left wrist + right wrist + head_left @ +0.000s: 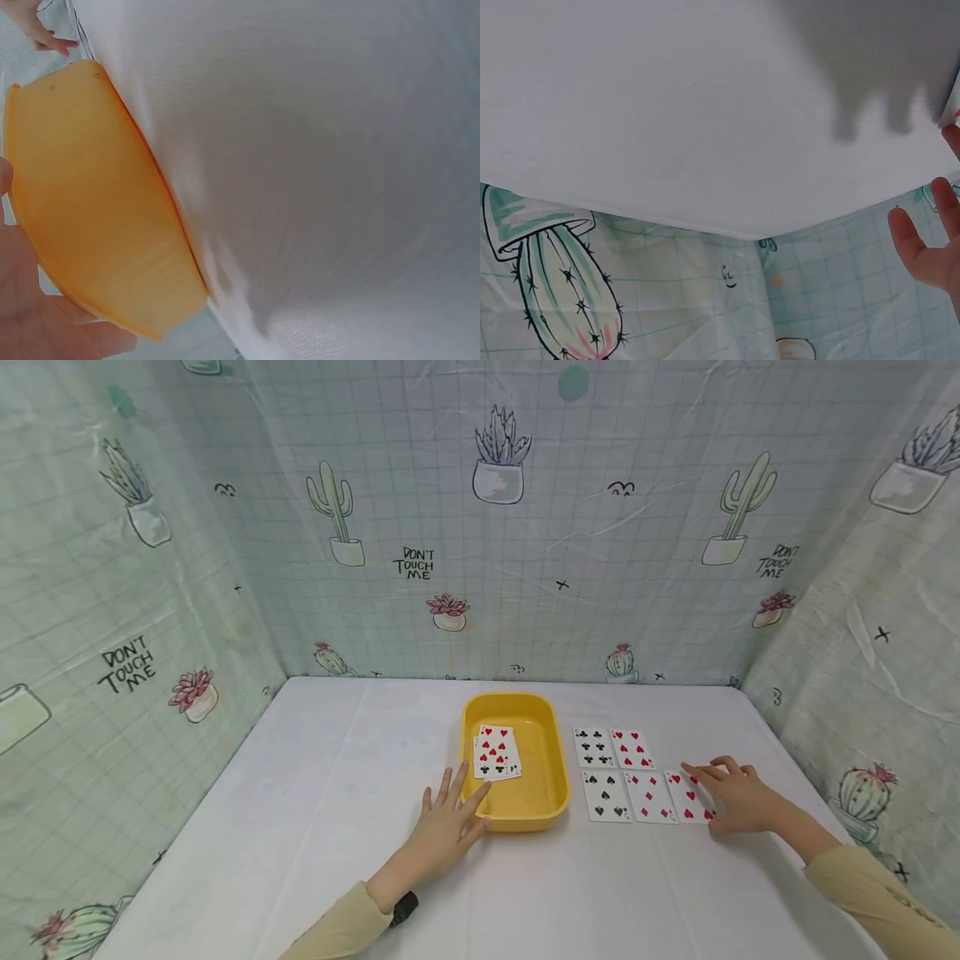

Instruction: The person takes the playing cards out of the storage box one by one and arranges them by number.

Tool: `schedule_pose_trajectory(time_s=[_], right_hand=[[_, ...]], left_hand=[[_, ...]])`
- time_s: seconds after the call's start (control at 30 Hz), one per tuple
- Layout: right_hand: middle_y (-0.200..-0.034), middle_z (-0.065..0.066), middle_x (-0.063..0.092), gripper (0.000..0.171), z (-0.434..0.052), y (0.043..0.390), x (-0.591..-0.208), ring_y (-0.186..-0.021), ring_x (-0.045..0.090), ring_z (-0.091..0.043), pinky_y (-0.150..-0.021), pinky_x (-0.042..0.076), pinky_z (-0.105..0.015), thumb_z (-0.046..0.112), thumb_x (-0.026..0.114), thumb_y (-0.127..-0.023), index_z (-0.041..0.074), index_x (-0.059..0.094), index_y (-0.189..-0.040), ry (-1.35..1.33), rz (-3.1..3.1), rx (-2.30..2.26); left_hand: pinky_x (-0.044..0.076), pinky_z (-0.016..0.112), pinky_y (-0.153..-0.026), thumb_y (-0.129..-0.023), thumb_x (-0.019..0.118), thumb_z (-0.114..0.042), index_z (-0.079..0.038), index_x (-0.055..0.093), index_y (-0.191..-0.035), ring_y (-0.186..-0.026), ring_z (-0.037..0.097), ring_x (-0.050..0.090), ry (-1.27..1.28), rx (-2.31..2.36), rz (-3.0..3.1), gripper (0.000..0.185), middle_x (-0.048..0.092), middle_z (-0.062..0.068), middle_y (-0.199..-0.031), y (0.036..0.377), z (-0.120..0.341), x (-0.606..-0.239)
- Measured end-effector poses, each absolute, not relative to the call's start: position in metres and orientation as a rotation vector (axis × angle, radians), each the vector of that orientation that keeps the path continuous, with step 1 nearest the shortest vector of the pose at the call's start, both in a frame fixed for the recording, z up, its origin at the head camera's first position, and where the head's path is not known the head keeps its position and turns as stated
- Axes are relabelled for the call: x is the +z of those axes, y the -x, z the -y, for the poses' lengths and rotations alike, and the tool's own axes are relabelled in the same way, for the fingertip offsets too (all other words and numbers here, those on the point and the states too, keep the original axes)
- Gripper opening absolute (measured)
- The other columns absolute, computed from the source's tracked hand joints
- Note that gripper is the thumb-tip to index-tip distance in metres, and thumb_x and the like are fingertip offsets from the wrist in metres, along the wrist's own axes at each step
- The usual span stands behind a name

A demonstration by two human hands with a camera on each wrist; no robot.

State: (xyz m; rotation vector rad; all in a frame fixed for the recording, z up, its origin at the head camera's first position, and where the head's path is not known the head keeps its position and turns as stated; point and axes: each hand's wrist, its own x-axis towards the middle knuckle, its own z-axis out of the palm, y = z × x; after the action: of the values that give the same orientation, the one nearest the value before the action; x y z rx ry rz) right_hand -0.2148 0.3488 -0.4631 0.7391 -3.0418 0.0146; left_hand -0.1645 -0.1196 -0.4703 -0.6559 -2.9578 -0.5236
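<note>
A yellow tray stands on the table with a few overlapping playing cards inside, a hearts card on top. My left hand rests at its front left rim, fingers spread and fairly straight. In the left wrist view, the fingers lie along the rim of the tray. My right hand is at the hearts card ending the front row, thumb by its lower right corner, a fingertip near its top edge. A fingertip touches a card's corner in the right wrist view.
Right of the tray lie a clubs card and another hearts card behind, with a spades card and a diamonds card in front. The white table meets patterned cloth walls at the back and sides.
</note>
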Motion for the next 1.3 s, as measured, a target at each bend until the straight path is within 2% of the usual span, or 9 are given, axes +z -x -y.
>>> schedule_pose_trajectory(time_s=[0.13, 0.63, 0.87, 1.3], right_hand=[[-0.122, -0.008, 0.053, 0.080, -0.349, 0.213, -0.465, -0.114, 0.031, -0.033, -0.081, 0.027, -0.051, 0.020, 0.069, -0.062, 0.012, 0.037, -0.134, -0.728, 3.042, 0.037], [-0.120, -0.010, 0.054, 0.072, -0.350, 0.210, -0.459, -0.110, 0.035, -0.033, -0.077, 0.029, -0.050, 0.022, 0.072, -0.064, 0.007, 0.044, -0.128, -0.759, 2.947, 0.035], [-0.116, -0.011, 0.056, 0.058, -0.347, 0.209, -0.455, -0.106, 0.038, -0.032, -0.075, 0.031, -0.049, 0.022, 0.071, -0.069, 0.005, 0.051, -0.121, -0.782, 2.838, 0.085], [-0.114, -0.012, 0.058, 0.047, -0.313, 0.214, -0.443, -0.108, 0.039, -0.032, -0.082, 0.033, -0.053, 0.019, 0.068, -0.074, 0.009, 0.055, -0.118, -0.808, 2.795, 0.148]], left_hand=[[0.017, 0.066, -0.098, -0.091, 0.032, -0.053, -0.027, 0.029, -0.140, -0.137, 0.040, 0.006, 0.653, -0.523, 2.954, 0.055, 0.003, 0.010, -0.152, 0.164, 0.119, -0.469], [0.018, 0.067, -0.097, -0.091, 0.034, -0.052, -0.026, 0.030, -0.140, -0.136, 0.041, 0.009, 0.658, -0.531, 2.937, 0.055, 0.004, 0.011, -0.152, 0.162, 0.118, -0.467], [0.018, 0.067, -0.097, -0.091, 0.034, -0.051, -0.025, 0.031, -0.139, -0.136, 0.041, 0.009, 0.652, -0.526, 2.948, 0.055, 0.005, 0.012, -0.151, 0.160, 0.117, -0.467], [0.018, 0.067, -0.097, -0.091, 0.033, -0.052, -0.025, 0.031, -0.140, -0.136, 0.041, 0.008, 0.648, -0.521, 2.946, 0.055, 0.004, 0.012, -0.151, 0.158, 0.116, -0.471]])
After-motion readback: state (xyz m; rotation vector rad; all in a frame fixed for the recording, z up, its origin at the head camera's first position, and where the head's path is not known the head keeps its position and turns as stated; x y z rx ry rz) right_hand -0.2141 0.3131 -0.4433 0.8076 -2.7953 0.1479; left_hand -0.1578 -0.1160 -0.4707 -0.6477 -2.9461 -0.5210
